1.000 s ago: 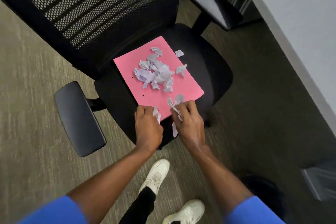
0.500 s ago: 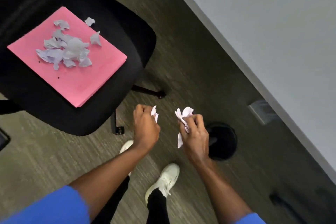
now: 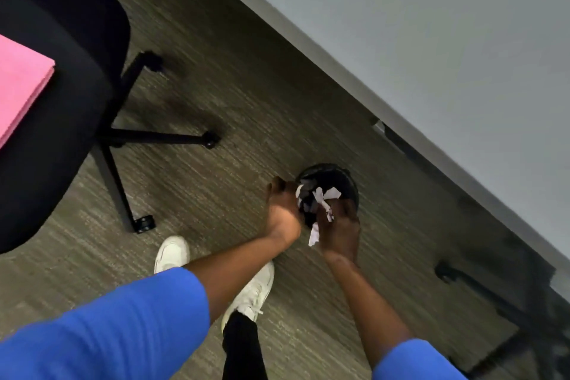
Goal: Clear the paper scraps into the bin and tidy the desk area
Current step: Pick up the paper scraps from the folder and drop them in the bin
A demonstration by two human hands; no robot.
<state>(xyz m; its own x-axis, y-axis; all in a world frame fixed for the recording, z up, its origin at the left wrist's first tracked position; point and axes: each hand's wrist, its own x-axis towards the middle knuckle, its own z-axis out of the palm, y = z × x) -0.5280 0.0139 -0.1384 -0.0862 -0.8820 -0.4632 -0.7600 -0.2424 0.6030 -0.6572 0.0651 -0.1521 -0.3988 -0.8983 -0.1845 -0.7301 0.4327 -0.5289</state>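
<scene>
Both hands poised over the mouth of the small black bin [image 3: 347, 177] on the floor, so whatever is let go should fall inside. Right hand [image 3: 339, 230] grip closed on a bunch of white paper scraps [image 3: 320, 197], some trailing below the fingers; left hand [image 3: 282, 210] grip curled close beside it, contents hidden. Pink folder [image 3: 21, 86] lies on the chair seat [image 3: 71, 49], well off to the left grip's side, likely left there as a tray.

Two hands: left hand [image 3: 282, 213], right hand [image 3: 339, 231]; two white shoes [image 3: 171, 253]; one black bin [image 3: 347, 177]; one pink folder [image 3: 21, 83]; one black chair [image 3: 77, 49]
</scene>
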